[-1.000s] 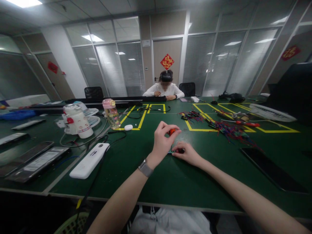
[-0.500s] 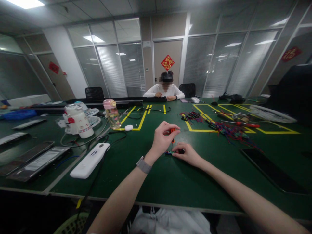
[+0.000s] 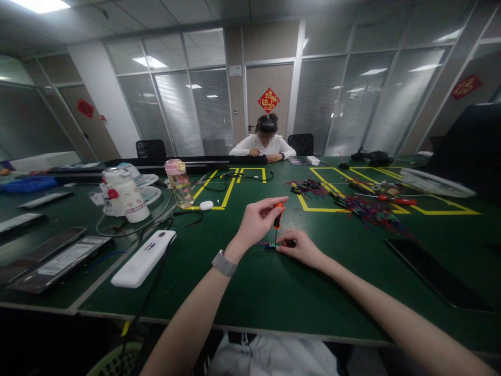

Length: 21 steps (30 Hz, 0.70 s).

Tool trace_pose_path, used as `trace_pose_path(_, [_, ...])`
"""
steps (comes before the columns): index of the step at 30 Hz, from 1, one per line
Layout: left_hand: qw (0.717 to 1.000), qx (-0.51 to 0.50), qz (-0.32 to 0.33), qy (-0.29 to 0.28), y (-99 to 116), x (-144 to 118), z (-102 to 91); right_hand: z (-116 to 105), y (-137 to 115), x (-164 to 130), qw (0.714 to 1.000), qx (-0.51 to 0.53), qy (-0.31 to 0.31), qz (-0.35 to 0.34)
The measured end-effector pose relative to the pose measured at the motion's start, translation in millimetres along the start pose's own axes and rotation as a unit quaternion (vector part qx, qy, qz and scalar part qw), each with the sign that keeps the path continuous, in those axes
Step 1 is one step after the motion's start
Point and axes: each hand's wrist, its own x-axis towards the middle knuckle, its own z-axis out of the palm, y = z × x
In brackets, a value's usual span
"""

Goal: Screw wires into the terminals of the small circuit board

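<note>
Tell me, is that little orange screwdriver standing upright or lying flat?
Upright. The left hand pinches the orange screwdriver by its handle, shaft pointing down onto the small part that the right hand steadies on the table.

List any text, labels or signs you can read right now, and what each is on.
Red diamond sign on the far door: gold characters, too blurred to read.
Red decorations on the left wall and right glass: unreadable.
Label on the flat device left of the white remote: print too small.
Nothing else legible.
</note>
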Motion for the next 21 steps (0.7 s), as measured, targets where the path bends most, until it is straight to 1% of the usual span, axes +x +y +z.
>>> trace_pose_path(2, [0.999,0.029,0.003,0.038,0,1,-1.0,-1,-1,0,1.000,0.002,-0.002,0.003])
trace_pose_path(5, [0.988,0.120,0.036,0.093,-1,0,-3.4,-2,-4,-1,1.000,0.004,-0.004,0.006])
trace_pose_path(7, [0.978,0.174,0.054,0.100,-1,-1,-5.6,-2,-5,-1,1.000,0.003,-0.003,0.007])
trace_pose_path(9, [0.974,0.202,0.067,0.077,1,-1,-7.8,-2,-5,-1,1.000,0.001,-0.001,0.008])
trace_pose_path(12, [0.979,0.186,0.079,0.023,2,-1,-10.4,-1,-3,-1,1.000,0.003,-0.002,0.007])
trace_pose_path(14, [0.987,0.140,0.075,-0.011,0,-1,-10.8,-1,-2,0,1.000,0.007,-0.006,0.006])
trace_pose_path(16, [0.995,0.079,0.053,-0.033,-4,0,-10.0,-1,-2,0,1.000,0.009,-0.010,0.003])
trace_pose_path(17, [0.997,0.054,0.041,-0.034,-6,1,-9.4,-1,-2,0,1.000,0.008,-0.010,0.003])
trace_pose_path(19, [0.999,0.036,0.029,-0.009,-9,1,-8.2,-1,-2,0,1.000,0.006,-0.009,0.003])
trace_pose_path(21, [0.996,0.073,0.036,0.037,-11,1,-7.9,-1,-3,0,1.000,0.004,-0.008,0.007])
